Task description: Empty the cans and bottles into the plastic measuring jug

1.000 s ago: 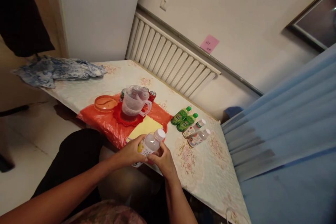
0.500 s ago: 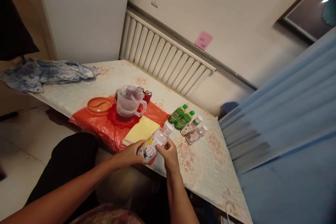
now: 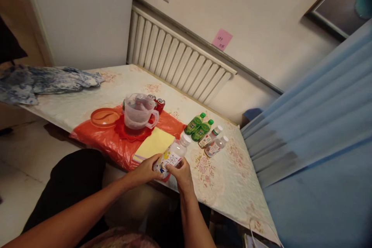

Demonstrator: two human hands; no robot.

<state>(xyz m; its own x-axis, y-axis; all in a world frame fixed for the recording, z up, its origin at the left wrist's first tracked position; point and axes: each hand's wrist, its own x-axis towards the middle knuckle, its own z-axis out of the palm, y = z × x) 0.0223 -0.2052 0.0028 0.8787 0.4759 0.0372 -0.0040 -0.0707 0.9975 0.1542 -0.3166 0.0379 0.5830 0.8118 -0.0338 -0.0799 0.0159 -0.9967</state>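
Both hands hold one plastic drink bottle (image 3: 171,157) with a white cap and a printed label, tilted with its cap toward the upper right. My left hand (image 3: 149,168) grips it near its bottom end. Around its middle and label lies my right hand (image 3: 180,172), thumb across the front. Just beyond the bottle is a yellow paper pad (image 3: 155,142) on a red plastic bag (image 3: 101,143). On a red scalloped dish (image 3: 128,135) stands a clear plastic jug (image 3: 138,114), its handle to the right.
An orange round lid (image 3: 105,117) lies left of the jug, and red cans (image 3: 159,105) stand behind it. Two green-capped bottles (image 3: 200,131) and two white-capped bottles (image 3: 215,147) lie to the right. Crumpled cloth (image 3: 58,81) covers the table's far left. A radiator (image 3: 177,54) runs along the wall.
My view has shifted slightly. The bottle is still in both hands, and my right hand has slid a little lower along it. The things on the table stay where they were.
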